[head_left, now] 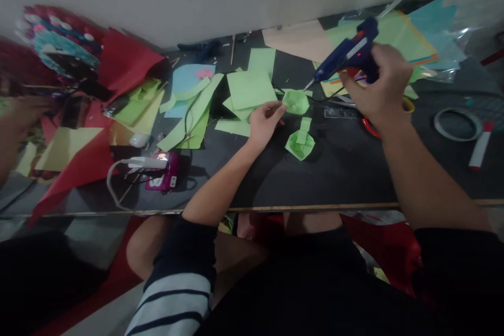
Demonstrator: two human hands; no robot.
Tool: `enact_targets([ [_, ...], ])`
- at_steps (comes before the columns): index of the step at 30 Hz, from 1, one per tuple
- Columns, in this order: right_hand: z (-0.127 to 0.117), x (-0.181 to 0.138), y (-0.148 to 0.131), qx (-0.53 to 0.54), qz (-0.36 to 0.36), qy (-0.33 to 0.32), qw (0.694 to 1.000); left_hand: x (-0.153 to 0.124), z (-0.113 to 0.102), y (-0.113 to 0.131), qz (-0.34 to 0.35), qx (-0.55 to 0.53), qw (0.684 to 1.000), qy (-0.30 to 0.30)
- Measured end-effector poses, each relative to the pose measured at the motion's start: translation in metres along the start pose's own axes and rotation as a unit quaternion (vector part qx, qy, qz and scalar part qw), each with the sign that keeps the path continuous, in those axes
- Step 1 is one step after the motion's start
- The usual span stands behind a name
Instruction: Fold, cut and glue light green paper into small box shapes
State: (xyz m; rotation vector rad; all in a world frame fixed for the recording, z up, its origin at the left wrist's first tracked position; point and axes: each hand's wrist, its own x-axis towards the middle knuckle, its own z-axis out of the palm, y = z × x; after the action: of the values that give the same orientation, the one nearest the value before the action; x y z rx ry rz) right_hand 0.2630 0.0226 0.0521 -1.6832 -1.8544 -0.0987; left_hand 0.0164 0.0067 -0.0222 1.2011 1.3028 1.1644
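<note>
My right hand (380, 86) is closed round a dark blue glue gun (346, 55), whose nozzle points down-left toward a small folded green paper piece (296, 101). My left hand (265, 123) pinches that green piece at its left edge, fingers together. A second folded green paper shape (301, 142) lies on the black table (338, 173) just below, touched by neither hand.
Green paper sheets (248, 89) and strips lie behind my left hand. Red paper (122, 63) and a magenta power strip (163, 173) sit at left. A tape roll (459, 123) and a glue stick (480, 147) lie at right, coloured sheets (405, 37) behind them. Another person's arm (11, 126) shows at far left.
</note>
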Motion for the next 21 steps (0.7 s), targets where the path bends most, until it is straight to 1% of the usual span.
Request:
enact_targets([
  [2,0.001,-0.009,-0.005,-0.015,-0.016,-0.039,0.999,-0.001,0.0,0.001,-0.003,0.015,1.0,0.001],
  [5,-0.001,-0.014,-0.013,-0.014,-0.007,-0.09,0.996,-0.003,-0.004,0.002,-0.006,0.071,0.997,0.005],
  [7,-0.003,-0.015,-0.017,-0.013,0.005,-0.114,0.993,-0.004,-0.008,0.003,0.024,0.15,0.988,0.005],
  [8,-0.004,-0.016,-0.018,-0.012,0.01,-0.12,0.993,-0.005,-0.01,0.004,0.046,0.199,0.979,0.002],
  [11,-0.005,-0.016,-0.02,-0.013,0.022,-0.12,0.992,-0.003,-0.017,0.005,0.103,0.32,0.942,-0.008],
  [13,-0.004,-0.017,-0.02,-0.017,0.028,-0.112,0.993,-0.001,-0.022,0.007,0.147,0.355,0.923,-0.022],
  [15,-0.003,-0.018,-0.019,-0.016,0.035,-0.105,0.994,0.001,-0.025,0.01,0.208,0.377,0.901,-0.054],
  [17,-0.002,-0.019,-0.017,-0.007,0.047,-0.1,0.994,0.002,-0.028,0.013,0.253,0.405,0.873,-0.096],
  [19,-0.001,-0.019,-0.015,0.01,0.064,-0.096,0.993,0.003,-0.031,0.014,0.269,0.43,0.853,-0.124],
  [21,0.0,-0.018,-0.012,0.032,0.073,-0.097,0.992,0.004,-0.033,0.014,0.272,0.435,0.848,-0.133],
])
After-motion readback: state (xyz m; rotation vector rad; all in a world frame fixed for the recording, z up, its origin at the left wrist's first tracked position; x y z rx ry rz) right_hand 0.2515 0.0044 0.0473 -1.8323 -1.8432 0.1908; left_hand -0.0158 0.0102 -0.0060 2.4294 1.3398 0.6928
